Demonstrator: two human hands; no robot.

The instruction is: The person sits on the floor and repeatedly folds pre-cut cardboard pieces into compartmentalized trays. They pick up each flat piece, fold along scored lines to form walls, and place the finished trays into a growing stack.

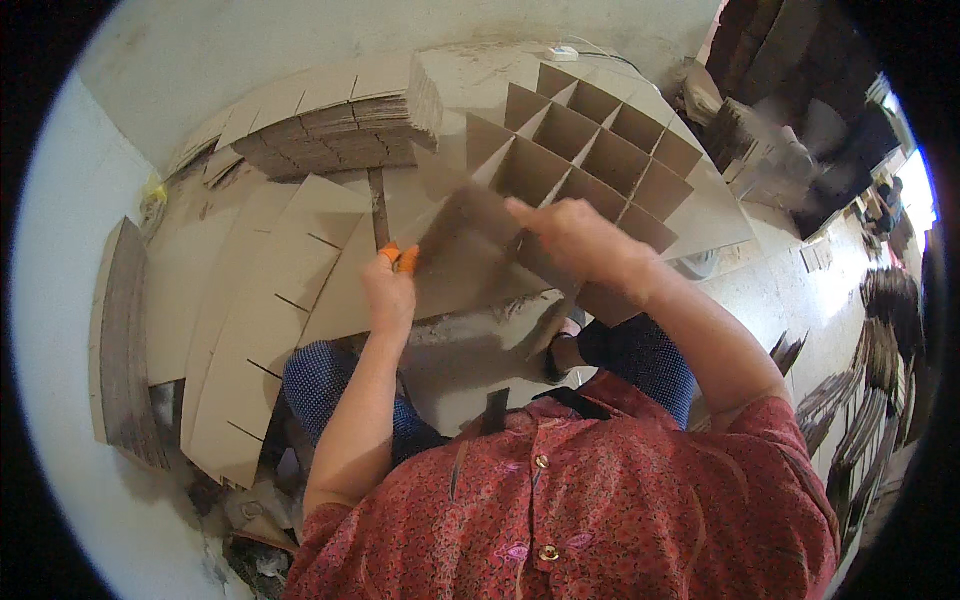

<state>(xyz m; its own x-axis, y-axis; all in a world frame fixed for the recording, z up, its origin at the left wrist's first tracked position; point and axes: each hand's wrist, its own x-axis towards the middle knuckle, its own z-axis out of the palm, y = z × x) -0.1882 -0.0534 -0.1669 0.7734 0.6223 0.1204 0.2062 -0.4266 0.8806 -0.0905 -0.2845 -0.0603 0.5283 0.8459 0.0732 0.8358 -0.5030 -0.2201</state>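
Observation:
My left hand (390,290), with orange coverings on the fingertips, is closed at the lower end of a narrow brown cardboard strip (378,205), seen almost edge-on. My right hand (580,240) is blurred by motion; its fingers close on the edge of a smeared cardboard piece (470,225) between my hands. Just beyond my right hand stands a cardboard divider grid (610,155) of interlocked strips with open square cells. My right hand and forearm hide part of its near side.
A stack of slotted cardboard strips (330,130) stands at the far left. Loose slotted sheets (265,310) fan out left of my left arm, and another stack (128,345) leans by the wall. Bundled cardboard pieces (860,400) lie on the floor at right.

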